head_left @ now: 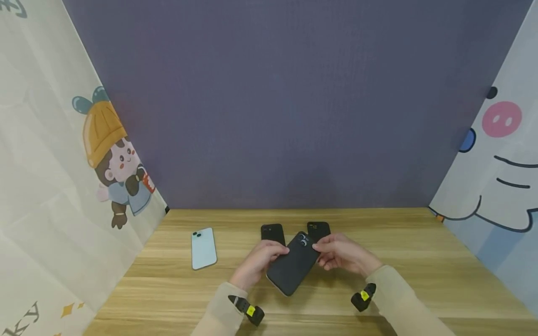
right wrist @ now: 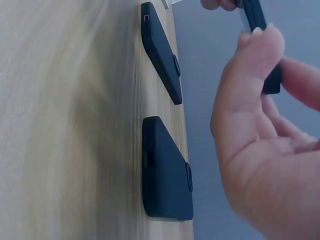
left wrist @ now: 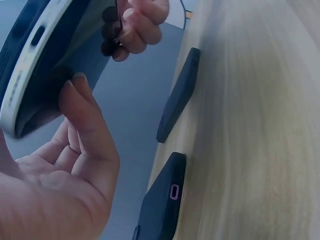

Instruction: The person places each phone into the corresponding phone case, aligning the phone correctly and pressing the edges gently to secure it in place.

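A person is holding up a flat, black-backed phone with rounded corners and a pale, shiny bottom edge (head_left: 293, 268), and it is hanging tilted above the middle of the light, wood-grain worktop (head_left: 168, 289). The step in hand is probably two-handed work around the phone's edges; what kind, I am not able to tell. The next move is likely calling for steady holding on one side and a gentle push or pull at the camera corner. The left hand (head_left: 258, 263) is pinching the phone's left side, its thumb resting on the back. The right hand (head_left: 344, 254) is pinching the corner beside the camera rings. Both pinches are opening only as wide as the phone's thin body. Two flat, dull black phones (head_left: 272, 233) (head_left: 318, 229) are lying behind it, near the worktop's far edge. A pale blue phone (head_left: 204, 248) is lying toward the left edge, well apart from the hands.
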Tool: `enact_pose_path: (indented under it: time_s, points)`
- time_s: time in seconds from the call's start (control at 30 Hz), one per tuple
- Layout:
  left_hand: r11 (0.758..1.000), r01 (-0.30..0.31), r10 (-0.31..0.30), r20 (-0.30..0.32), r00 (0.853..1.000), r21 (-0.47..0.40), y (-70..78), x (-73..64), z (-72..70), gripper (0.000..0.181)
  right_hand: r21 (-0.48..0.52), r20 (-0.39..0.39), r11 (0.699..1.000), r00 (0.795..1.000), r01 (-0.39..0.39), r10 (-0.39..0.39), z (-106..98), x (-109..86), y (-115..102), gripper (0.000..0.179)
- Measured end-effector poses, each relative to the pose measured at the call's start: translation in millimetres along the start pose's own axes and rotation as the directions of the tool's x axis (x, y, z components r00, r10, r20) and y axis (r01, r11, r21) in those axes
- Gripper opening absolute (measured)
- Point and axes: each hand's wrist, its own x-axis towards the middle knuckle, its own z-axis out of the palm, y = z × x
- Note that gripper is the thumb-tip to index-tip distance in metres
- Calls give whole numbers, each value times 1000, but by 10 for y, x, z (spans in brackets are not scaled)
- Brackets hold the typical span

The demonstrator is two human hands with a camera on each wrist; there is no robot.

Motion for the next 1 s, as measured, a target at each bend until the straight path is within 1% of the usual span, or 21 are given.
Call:
enact_pose_path:
  time_s: [0.13,0.23,0.5,0.6,0.73,1.0]
  points:
    - [1000,5,-5,-3,1000,2,-1,13,-10,8,14,44,1000,999,0,0,-23,-7,9,12]
    - [1000,3,-3,-6,1000,3,-1,17,-11,9,25,36,1000,999,12,-13,-28,-19,11,13]
    - [1000,-11,11,-41,999,-12,-25,-22,-16,19,65,-36,997,998,48,-46,4,-18,24,15]
    - [999,-11,10,-36,999,-35,-32,-30,-29,23,97,-68,993,996,67,-61,6,-14,37,16]
    - [998,-8,5,-42,999,-66,-24,-24,-47,28,142,-120,985,989,100,-83,-14,-30,51,15]
    - [993,5,-16,-94,995,-118,-46,-18,-84,38,226,-216,963,971,149,-99,-5,-32,60,16]
